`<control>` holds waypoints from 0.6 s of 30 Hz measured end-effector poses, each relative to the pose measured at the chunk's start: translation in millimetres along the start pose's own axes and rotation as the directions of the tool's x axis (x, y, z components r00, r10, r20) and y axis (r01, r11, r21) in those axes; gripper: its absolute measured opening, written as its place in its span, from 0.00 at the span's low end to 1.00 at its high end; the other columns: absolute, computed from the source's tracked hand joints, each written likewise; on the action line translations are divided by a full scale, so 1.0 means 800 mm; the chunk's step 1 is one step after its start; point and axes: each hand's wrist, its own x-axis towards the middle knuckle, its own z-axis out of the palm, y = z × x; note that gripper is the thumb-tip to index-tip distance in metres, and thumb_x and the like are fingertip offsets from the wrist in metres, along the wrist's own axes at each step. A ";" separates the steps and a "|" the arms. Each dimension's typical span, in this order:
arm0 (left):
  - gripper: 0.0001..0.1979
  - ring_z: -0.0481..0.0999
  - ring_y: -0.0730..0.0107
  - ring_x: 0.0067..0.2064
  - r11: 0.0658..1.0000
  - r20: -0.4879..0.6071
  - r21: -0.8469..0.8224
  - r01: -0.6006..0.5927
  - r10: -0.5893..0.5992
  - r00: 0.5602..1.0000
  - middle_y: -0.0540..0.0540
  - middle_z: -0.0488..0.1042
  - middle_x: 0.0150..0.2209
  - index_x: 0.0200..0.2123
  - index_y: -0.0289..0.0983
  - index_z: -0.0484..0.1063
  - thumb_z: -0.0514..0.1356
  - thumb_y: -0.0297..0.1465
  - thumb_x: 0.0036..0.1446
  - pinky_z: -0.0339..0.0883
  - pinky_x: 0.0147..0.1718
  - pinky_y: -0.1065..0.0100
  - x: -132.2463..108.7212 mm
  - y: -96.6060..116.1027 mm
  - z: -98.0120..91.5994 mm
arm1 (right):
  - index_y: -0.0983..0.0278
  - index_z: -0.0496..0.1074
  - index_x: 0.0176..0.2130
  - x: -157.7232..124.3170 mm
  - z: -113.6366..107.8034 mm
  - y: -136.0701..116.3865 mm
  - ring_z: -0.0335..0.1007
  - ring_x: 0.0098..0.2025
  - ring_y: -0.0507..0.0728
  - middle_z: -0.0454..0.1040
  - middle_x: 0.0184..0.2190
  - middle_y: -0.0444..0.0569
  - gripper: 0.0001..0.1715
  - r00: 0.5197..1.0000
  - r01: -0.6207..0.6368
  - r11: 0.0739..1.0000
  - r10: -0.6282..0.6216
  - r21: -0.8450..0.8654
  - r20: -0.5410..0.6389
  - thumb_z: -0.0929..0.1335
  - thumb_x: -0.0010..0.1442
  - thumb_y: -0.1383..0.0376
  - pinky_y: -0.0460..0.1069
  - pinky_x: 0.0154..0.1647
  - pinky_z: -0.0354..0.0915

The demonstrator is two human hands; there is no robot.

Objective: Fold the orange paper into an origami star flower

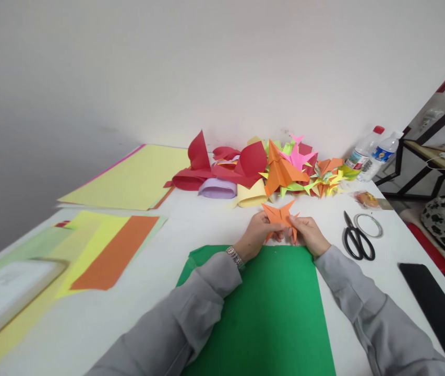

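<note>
An orange folded-paper star [279,214] with several pointed tips is held up between my two hands. My left hand [259,232] pinches its left side, thumb in front. On the other side my right hand [307,233] grips the lower right points between thumb and fingers. Parts of the star's lower edge are hidden behind my fingers. Beneath my wrists lies a large green paper sheet [269,313]. Just beyond my hands sits a pile of folded paper pieces, among them an orange folded shape [283,169] and a pink star [297,156].
Black-handled scissors [357,243] and a tape roll [368,225] lie to the right, with a black flat object [435,313] nearer me. Two plastic bottles [379,154] stand at the back right. Coloured sheets [115,253] and a white box [7,297] occupy the left.
</note>
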 end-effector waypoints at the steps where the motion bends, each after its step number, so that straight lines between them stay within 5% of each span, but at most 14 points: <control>1: 0.10 0.69 0.74 0.19 1.000 0.009 0.010 -0.004 0.004 1.000 0.48 0.72 0.20 0.25 0.31 0.69 0.66 0.29 0.40 0.63 0.20 0.71 0.000 0.000 0.000 | 0.66 0.69 0.16 0.000 0.001 -0.001 0.56 0.11 0.47 0.67 0.10 0.44 0.31 1.000 -0.002 1.000 0.002 -0.007 0.009 0.67 0.50 0.43 0.44 0.14 0.50; 18: 0.14 0.63 0.80 0.15 0.990 -0.085 0.128 -0.056 0.067 0.994 0.54 0.68 0.17 0.24 0.34 0.63 0.67 0.31 0.38 0.58 0.15 0.74 0.002 -0.006 0.006 | 0.66 0.69 0.17 0.000 -0.002 0.004 0.55 0.12 0.46 0.67 0.10 0.42 0.26 0.998 0.066 0.997 -0.066 -0.046 0.005 0.70 0.49 0.47 0.43 0.13 0.49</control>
